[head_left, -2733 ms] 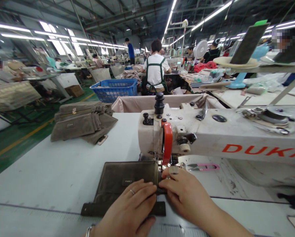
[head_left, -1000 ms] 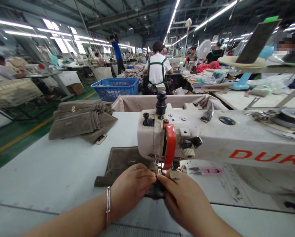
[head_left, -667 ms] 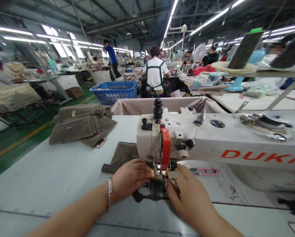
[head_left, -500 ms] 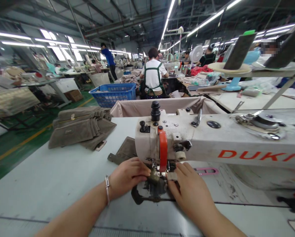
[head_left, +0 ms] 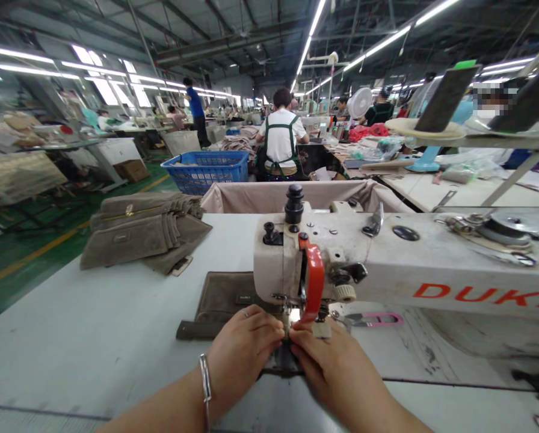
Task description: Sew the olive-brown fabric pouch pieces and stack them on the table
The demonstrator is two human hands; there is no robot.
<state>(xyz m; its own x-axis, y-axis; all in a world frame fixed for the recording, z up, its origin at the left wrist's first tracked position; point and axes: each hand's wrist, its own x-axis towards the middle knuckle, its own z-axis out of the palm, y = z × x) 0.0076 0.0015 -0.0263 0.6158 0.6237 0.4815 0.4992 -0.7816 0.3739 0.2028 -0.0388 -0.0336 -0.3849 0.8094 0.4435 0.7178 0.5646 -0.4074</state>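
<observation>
A grey-brown fabric piece (head_left: 227, 294) with a small label lies flat under the head of the white sewing machine (head_left: 272, 261), a folded strip along its near side. My left hand (head_left: 246, 346) is closed, fingertips pinching the fabric's edge just left of the needle area. From the other side my right hand (head_left: 341, 361) has its fingers pressed together on the work at the presser foot; exactly what they grip there is hidden. An orange finger guard (head_left: 314, 282) hangs right above the right fingertips. Pink-handled thread snips (head_left: 382, 319) lie beyond the right hand.
A stack of grey-brown fabric pieces (head_left: 138, 231) sits on the white table (head_left: 71, 337) at left. Behind the machine are a cloth-lined bin (head_left: 237, 195) and a blue basket (head_left: 206, 168). Thread cones (head_left: 447, 99) stand at right. A co-worker (head_left: 282, 135) sits ahead, facing away.
The fabric piece has swung round and come nearer, lying flatter with its label showing. Both hands have drawn closer together at the needle, the right one moving left. The orange guard sits slightly turned.
</observation>
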